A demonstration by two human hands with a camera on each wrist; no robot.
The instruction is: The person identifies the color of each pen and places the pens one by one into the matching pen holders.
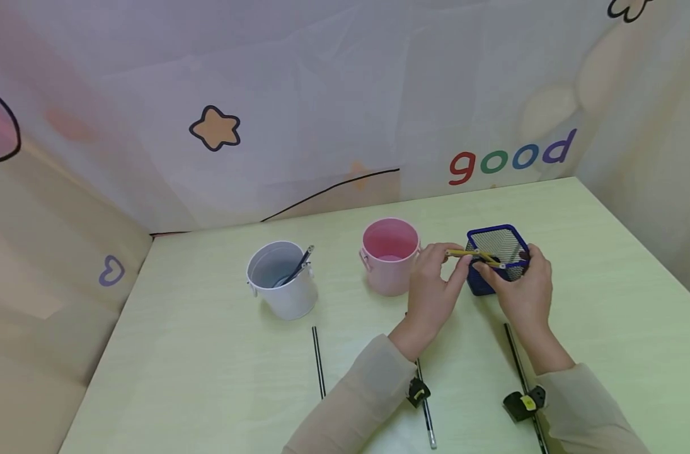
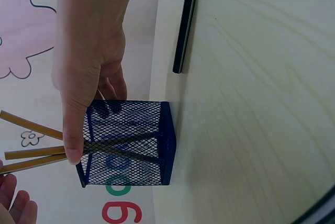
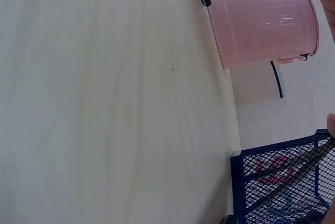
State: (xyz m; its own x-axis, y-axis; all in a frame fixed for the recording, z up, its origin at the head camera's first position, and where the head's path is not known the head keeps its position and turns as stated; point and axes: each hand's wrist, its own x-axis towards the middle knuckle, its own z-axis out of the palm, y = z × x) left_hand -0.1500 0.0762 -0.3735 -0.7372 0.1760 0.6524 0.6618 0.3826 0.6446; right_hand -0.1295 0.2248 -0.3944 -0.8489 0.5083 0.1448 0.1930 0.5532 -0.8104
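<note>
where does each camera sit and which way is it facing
Head: worn on the head, looking forward and down at the table; both sleeves, the left hand and right hand show.
Left wrist: faces the blue mesh holder and yellow pencils, scene sideways; the right hand and left fingertips show.
Right wrist: faces the table, pink bucket and holder, sideways; only slivers of hand at the right edge.
Shared: head and right wrist both show the pink bucket.
</note>
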